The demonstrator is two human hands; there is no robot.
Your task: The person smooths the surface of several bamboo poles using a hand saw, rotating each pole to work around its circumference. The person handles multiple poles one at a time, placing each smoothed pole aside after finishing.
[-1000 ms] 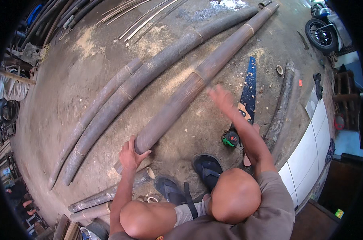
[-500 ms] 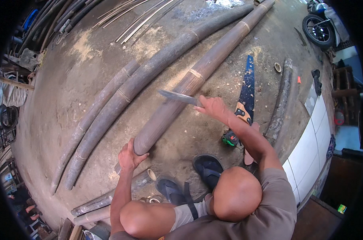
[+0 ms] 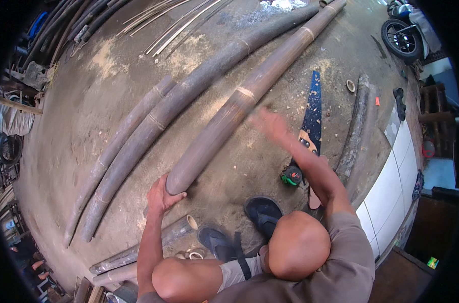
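Observation:
A long brown bamboo pole (image 3: pixel 201 144) lies slantwise across the floor from upper right to lower left, with pale rings at its joints. My left hand (image 3: pixel 161 195) is closed around its near end, thumb at the cut edge. My right hand (image 3: pixel 271 129), blurred by motion, is closed beside the pole, just right of a joint. It held a knife half a second ago; the blade is smeared and cannot be made out now. A handsaw (image 3: pixel 312 111) with a dark blade lies right of that hand, and a black and green tape measure (image 3: pixel 291 174) is below its forearm.
Two more bamboo poles, a long one (image 3: pixel 153 121) and a shorter one (image 3: pixel 108 156), lie to the left. Shorter bamboo pieces (image 3: pixel 181 227) rest by my sandalled feet. Another thin pole (image 3: pixel 353 129) lies at right, near white floor tiles (image 3: pixel 391 187) and a wheel (image 3: pixel 402 39).
My right hand has shifted slightly up and right, and the knife blade that lay across the pole no longer shows there. My left hand stays at the pole's end.

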